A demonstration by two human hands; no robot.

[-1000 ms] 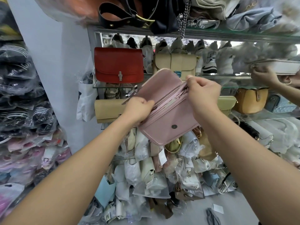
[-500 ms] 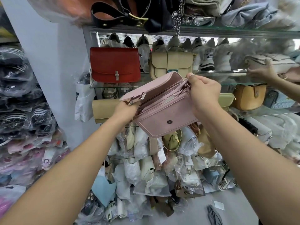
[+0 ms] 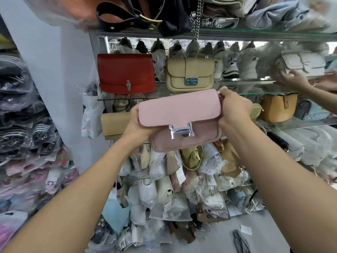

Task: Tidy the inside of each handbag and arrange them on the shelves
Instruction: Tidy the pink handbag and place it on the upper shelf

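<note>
A metal-framed unit of clear glass shelves (image 3: 255, 33) fills the centre. Left of it, a plain pale blue-grey wall (image 3: 60, 70). Below it, a light grey floor (image 3: 215, 243). Bright light behind its upper tier.

Both hands, left hand (image 3: 137, 125) and right hand (image 3: 235, 110), grip the ends of a closed pink handbag (image 3: 180, 114) before glass shelves (image 3: 127, 96) holding a red bag (image 3: 125, 73) and, seemingly, sneakers (image 3: 231, 64) behind.
</note>
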